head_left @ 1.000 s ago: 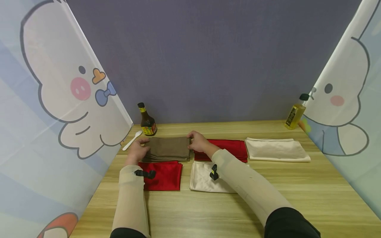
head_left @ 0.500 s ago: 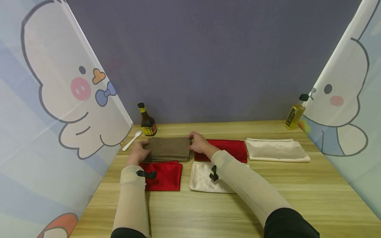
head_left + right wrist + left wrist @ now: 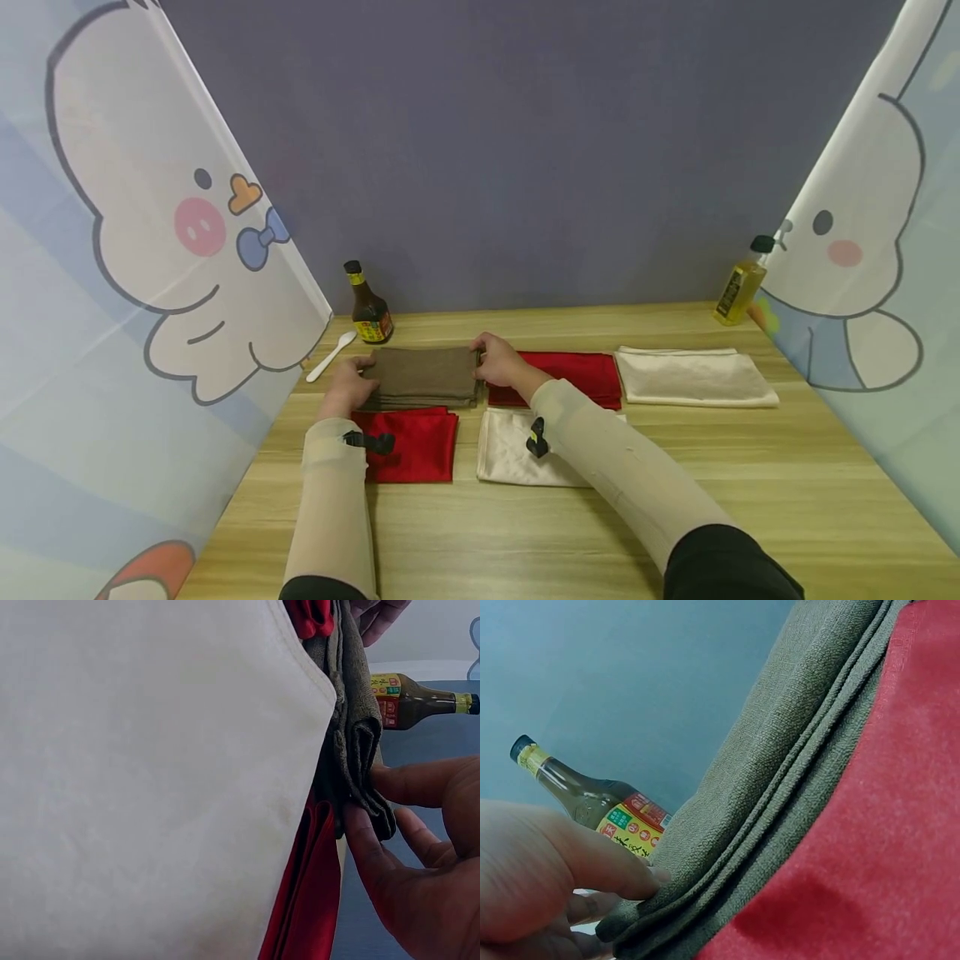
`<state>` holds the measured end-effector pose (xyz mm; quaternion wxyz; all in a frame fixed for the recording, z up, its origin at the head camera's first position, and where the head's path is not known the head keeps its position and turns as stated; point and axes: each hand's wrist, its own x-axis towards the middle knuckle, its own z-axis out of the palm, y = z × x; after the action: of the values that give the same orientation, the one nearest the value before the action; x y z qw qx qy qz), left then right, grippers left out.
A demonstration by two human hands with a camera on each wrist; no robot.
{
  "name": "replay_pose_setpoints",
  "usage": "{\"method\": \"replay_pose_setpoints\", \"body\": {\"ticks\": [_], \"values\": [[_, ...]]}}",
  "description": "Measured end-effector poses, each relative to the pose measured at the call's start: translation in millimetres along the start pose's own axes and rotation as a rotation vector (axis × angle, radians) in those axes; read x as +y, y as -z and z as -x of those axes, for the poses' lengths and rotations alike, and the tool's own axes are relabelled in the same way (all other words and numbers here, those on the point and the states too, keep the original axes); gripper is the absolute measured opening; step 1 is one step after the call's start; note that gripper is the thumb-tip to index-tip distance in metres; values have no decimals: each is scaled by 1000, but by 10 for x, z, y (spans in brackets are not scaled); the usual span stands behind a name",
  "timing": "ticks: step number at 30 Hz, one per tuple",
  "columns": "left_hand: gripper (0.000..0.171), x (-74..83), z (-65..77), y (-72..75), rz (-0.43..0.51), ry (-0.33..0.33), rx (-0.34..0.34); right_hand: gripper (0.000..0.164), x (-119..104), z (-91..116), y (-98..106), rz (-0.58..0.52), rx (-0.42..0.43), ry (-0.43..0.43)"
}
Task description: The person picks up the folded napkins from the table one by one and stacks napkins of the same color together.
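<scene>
A folded brown cloth [image 3: 423,377] lies in the back row at the left, its layers stacked. My left hand [image 3: 348,388] pinches its left edge; in the left wrist view the thumb [image 3: 622,871] lies on a corner, with other fingers lower at the edge. At the right edge, my right hand [image 3: 501,363] grips the folds between thumb and fingers, as the right wrist view shows. Below the brown cloth is a folded red cloth [image 3: 416,450], partly under the left wrist. Another red cloth [image 3: 577,375] sits beside my right hand, partly covered by it.
A white folded cloth [image 3: 693,379] lies at the back right; another white cloth [image 3: 510,454] is partly under my right forearm. A dark sauce bottle [image 3: 371,312] and a white spoon [image 3: 330,357] are at the back left. An oil bottle [image 3: 738,287] stands at the far right.
My left hand has shifted very slightly toward the right along the brown cloth's left edge. The right hand keeps its place, and the cloths lie as before.
</scene>
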<state>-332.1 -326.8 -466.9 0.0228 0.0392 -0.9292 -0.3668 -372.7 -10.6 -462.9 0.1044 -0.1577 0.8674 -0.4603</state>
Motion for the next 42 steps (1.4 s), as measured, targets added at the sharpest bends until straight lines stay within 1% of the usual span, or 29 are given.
{"method": "replay_pose_setpoints", "body": {"ticks": [4,15,19,26,30,32,34,36,39,42], "values": [[51,16,1,0,-11,-4,9,47,12,-4,-3,0,2,-5],[51,42,26,-13,11,16,9,47,10,19,11,-2,-10,-7],[51,34,10,-16,10,13,11,47,2,27,22,3,-15,-1],[50,13,-15,-21,2,10,12,49,-22,25,52,93,-29,0],[52,39,6,-5,42,21,13,50,-16,22,81,143,-44,18],[55,72,18,4,71,23,19,50,-5,41,111,141,-45,27],[58,113,36,23,110,11,33,49,7,70,145,120,-45,36],[59,163,57,54,133,-15,64,48,18,110,186,85,-45,42],[58,236,88,104,139,-59,124,48,33,172,254,55,-41,62],[54,299,106,139,121,-94,178,48,42,238,333,57,-23,100]]}}
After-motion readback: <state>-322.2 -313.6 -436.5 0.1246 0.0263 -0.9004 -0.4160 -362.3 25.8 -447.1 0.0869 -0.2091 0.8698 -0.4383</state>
